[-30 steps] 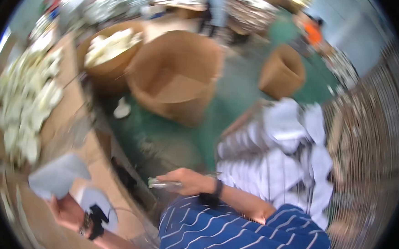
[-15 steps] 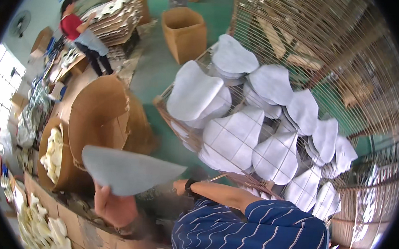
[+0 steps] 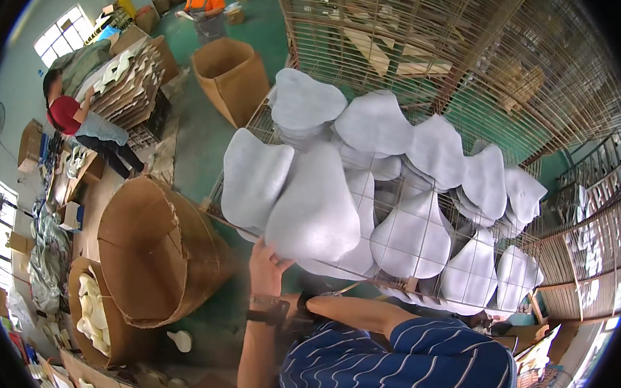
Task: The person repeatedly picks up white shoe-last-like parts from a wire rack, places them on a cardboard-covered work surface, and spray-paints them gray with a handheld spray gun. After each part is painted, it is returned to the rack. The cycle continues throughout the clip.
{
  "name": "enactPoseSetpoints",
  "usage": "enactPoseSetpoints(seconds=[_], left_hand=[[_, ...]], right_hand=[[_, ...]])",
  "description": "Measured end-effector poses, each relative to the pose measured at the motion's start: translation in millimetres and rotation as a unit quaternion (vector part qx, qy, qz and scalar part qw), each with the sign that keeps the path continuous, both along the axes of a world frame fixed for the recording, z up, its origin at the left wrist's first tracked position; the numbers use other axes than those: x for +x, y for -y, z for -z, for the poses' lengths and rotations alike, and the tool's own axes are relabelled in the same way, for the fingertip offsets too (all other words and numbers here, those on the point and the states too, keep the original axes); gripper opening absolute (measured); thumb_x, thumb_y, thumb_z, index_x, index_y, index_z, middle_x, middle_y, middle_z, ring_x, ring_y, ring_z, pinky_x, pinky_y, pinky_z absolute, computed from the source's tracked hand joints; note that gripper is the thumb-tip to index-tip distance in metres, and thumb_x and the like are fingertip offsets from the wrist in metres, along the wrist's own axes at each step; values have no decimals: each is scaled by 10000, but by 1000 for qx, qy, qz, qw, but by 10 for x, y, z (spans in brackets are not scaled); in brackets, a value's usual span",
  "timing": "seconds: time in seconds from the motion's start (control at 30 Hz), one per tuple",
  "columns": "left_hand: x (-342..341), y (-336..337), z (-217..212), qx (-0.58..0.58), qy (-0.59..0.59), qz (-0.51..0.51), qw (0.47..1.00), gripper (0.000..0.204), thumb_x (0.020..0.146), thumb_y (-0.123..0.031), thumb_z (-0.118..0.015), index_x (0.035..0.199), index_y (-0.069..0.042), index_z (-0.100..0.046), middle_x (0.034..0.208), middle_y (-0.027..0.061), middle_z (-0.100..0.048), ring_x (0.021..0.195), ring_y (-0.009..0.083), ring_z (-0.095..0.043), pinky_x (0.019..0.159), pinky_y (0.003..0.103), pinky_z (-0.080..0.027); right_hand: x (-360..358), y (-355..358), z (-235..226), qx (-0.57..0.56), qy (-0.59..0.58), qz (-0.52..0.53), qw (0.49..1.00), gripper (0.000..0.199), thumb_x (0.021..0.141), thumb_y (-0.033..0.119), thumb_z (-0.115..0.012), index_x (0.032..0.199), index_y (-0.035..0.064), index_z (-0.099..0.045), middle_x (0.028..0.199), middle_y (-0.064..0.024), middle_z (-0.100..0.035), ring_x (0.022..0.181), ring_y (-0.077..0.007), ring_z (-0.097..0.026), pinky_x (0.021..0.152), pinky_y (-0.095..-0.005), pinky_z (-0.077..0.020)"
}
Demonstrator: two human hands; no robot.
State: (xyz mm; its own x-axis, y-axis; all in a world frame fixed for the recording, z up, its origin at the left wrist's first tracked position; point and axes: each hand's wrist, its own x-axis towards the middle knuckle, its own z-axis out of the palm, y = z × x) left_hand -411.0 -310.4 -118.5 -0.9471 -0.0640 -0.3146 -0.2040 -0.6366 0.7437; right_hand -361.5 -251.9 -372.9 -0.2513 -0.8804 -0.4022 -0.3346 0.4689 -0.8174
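Observation:
My left hand [image 3: 268,266] reaches up to the wire rack and grips the lower edge of a pale grey, pear-shaped flat piece [image 3: 314,208]. That piece lies over the front left stack, overlapping another grey piece [image 3: 251,180] beside it. Most of my right hand [image 3: 292,303] is hidden behind my left wrist, so its fingers do not show. Its forearm [image 3: 356,314] comes from a striped blue sleeve, just below the rack's near edge. Several more stacks of similar pieces [image 3: 418,232] fill the wire rack [image 3: 213,209].
Left of the rack stands a large open cardboard drum [image 3: 136,254], next to a smaller one holding cream-coloured pieces [image 3: 93,312]. A tall cardboard box [image 3: 232,79] is farther back. One person in red [image 3: 63,115] stands by stacked sheets; another in orange [image 3: 207,3] is behind.
My left hand has carried the grey piece from above the cardboard drum rightward and up onto the rack's front left stack. The view has shifted, and the person in orange now shows.

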Motion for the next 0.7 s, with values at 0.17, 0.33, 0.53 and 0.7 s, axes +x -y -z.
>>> enactPoseSetpoints(seconds=[0.17,0.33,0.53,0.7], left_hand=[[132,-38,309,-94,28,-60,993,542,974,-160,-657,1405,28,-387,1032,90,-641,852,194,-663,752,408,-610],[360,3,259,-181,24,-89,979,578,951,-166,-693,1395,19,-372,975,74,-625,880,133,-598,780,305,-545],[1347,503,-614,-164,19,-211,964,476,960,-95,-639,1385,32,-464,1036,94,-647,940,172,-634,819,314,-530],[2710,846,-926,-192,33,-389,901,460,1013,-249,-611,1365,29,-510,1080,93,-654,987,190,-642,849,339,-537]], right_hand=[[-27,66,-289,1,-2,-13,1000,319,795,126,-643,1073,-25,-683,989,-240,-705,1008,-374,-668,849,-457,-533],[-36,157,-971,-21,-27,-46,998,325,821,112,-616,1115,-18,-667,1009,-246,-699,995,-393,-663,873,-452,-526],[124,443,-2060,-80,-60,-139,985,336,853,95,-584,1166,-9,-648,1032,-254,-693,980,-417,-658,903,-446,-518],[395,803,-1999,-167,-48,-152,973,460,853,39,-559,1310,-19,-563,1065,-264,-681,995,-449,-643,913,-452,-511]])
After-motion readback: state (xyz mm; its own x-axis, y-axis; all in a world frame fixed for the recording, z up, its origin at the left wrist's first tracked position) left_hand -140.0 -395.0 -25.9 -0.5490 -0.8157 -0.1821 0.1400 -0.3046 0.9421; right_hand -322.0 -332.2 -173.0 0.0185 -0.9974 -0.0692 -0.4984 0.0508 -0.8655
